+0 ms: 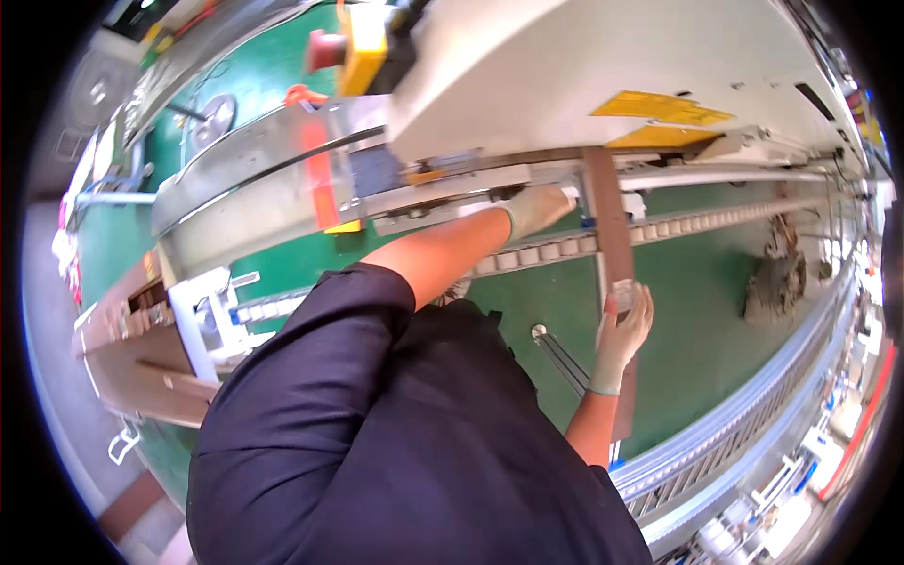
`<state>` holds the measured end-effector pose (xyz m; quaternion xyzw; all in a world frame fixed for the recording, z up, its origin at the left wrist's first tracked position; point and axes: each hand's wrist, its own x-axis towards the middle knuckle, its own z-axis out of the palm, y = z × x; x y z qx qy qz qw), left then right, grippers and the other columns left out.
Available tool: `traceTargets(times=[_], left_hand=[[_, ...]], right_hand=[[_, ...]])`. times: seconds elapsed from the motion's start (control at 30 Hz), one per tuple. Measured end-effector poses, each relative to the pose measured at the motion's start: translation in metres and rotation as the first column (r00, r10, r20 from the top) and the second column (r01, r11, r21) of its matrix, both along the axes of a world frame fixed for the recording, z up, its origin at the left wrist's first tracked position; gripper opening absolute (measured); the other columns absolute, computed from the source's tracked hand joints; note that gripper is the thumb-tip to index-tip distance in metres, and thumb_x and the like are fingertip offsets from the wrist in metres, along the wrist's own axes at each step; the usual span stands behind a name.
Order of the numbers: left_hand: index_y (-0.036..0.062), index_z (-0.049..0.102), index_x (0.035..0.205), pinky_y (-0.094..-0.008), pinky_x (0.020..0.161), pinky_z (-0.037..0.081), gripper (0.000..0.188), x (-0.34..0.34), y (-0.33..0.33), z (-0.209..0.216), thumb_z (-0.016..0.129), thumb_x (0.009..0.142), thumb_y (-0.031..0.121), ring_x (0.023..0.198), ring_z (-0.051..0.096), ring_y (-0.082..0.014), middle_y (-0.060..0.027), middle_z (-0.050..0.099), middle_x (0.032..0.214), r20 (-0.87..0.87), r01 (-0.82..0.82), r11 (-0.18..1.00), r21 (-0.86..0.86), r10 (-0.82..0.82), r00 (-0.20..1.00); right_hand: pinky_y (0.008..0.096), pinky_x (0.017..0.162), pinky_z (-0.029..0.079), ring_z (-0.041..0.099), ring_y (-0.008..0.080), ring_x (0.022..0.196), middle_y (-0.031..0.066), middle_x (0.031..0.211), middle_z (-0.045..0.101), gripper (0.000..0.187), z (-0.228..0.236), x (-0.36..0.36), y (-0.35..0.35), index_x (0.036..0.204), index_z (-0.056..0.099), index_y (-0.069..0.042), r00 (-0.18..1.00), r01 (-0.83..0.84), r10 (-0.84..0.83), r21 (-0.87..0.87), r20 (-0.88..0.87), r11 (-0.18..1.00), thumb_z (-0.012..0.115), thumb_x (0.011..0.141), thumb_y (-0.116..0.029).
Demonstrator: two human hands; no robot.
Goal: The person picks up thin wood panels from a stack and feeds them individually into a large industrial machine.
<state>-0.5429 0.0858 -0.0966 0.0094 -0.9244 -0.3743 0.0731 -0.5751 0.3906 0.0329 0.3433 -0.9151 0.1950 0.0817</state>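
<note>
Take the long brown board [605, 200] as landmark: find it lying crosswise over the pale slatted chain [541, 252], with its far end at the edge of the white machine housing [527, 85] and its near end toward the roller conveyor [734, 443]. Note the gloved left hand [541, 209] just left of the board's far end, over the metal rail [485, 188], with fingers close together and aimed at the board. Note the gloved right hand [626, 331] over the board's nearer half, with thumb toward its left side and fingers toward its right, thumb and fingers apart. Cannot tell, with such blur, whether pinching or merely resting with either hand.

Better to press evenly on both edges of the board with the right hand, to avoid twisting it. Better to hold the left fingertips out of any gap between board and rail, and well above the chain. Best to steady near both ends before any shift, and to watch for a swing at the near end.
</note>
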Motion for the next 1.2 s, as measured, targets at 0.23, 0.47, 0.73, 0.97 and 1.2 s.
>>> traceTargets(times=[0.23, 0.47, 0.73, 0.97, 1.2], left_hand=[[0.0088, 0.072, 0.115, -0.0496, 0.09, 0.055, 0.035, 0.184, 0.0, 0.062, 0.053, 0.103, 0.036, 0.102, 0.07, -0.0407, -0.0185, 0.074, 0.108, 0.4, -0.459, 0.864, 0.207, 0.353, 0.846], [0.0071, 0.073, 0.114, -0.0486, 0.089, 0.056, 0.026, 0.359, -0.022, 0.093, 0.062, 0.097, 0.024, 0.1, 0.071, -0.0383, -0.0164, 0.075, 0.107, -0.025, -0.589, 0.808, -0.027, 0.588, 0.808], [-0.0009, 0.058, 0.137, -0.0504, 0.121, 0.036, 0.051, 0.314, -0.092, 0.066, 0.063, 0.095, 0.026, 0.138, 0.05, -0.0405, -0.0225, 0.057, 0.145, -0.362, -0.682, 0.645, -0.346, 0.578, 0.731], [0.0009, 0.039, 0.159, -0.054, 0.128, 0.019, 0.07, 0.423, -0.153, 0.069, 0.041, 0.107, 0.047, 0.155, 0.033, -0.0398, -0.0235, 0.036, 0.167, 0.012, -0.55, 0.562, -0.618, 0.706, 0.708], [0.0097, 0.034, 0.165, -0.0515, 0.129, 0.018, 0.072, 0.707, -0.205, 0.08, 0.042, 0.106, 0.052, 0.159, 0.025, -0.0377, -0.0175, 0.029, 0.172, 0.144, -0.698, 0.178, -0.693, 0.984, 0.108]], right_hand=[[0.0523, 0.11, 0.045, 0.063, 0.0376, 0.122, 0.0171, 0.127, 0.069, 0.04, -0.017, 0.096, -0.154, 0.126, 0.069, -0.005, 0.744, -0.645, 0.641, -0.048, 0.189, 0.762, 0.076, 0.09, -0.021], [0.0475, 0.094, 0.05, 0.071, 0.0296, 0.097, 0.0052, 0.102, 0.078, 0.031, -0.024, 0.176, -0.2, 0.108, 0.078, -0.015, 0.622, -0.762, 0.717, 0.035, 0.314, 0.646, 0.068, 0.096, -0.042], [0.0472, 0.085, 0.051, 0.071, 0.0324, 0.09, 0.0082, 0.093, 0.077, 0.034, -0.023, 0.23, -0.222, 0.095, 0.079, -0.014, 0.712, -0.692, 0.649, 0.108, 0.269, 0.714, 0.064, 0.098, -0.045], [0.0462, 0.081, 0.053, 0.071, 0.035, 0.089, 0.0096, 0.092, 0.077, 0.033, -0.034, 0.234, -0.225, 0.092, 0.078, -0.013, 0.751, -0.645, 0.606, 0.096, 0.263, 0.758, 0.064, 0.1, -0.041], [0.0463, 0.08, 0.056, 0.072, 0.0388, 0.091, 0.0165, 0.096, 0.076, 0.042, -0.037, 0.249, -0.231, 0.099, 0.078, -0.007, 0.855, -0.517, 0.474, 0.267, 0.21, 0.813, 0.061, 0.102, -0.046]])
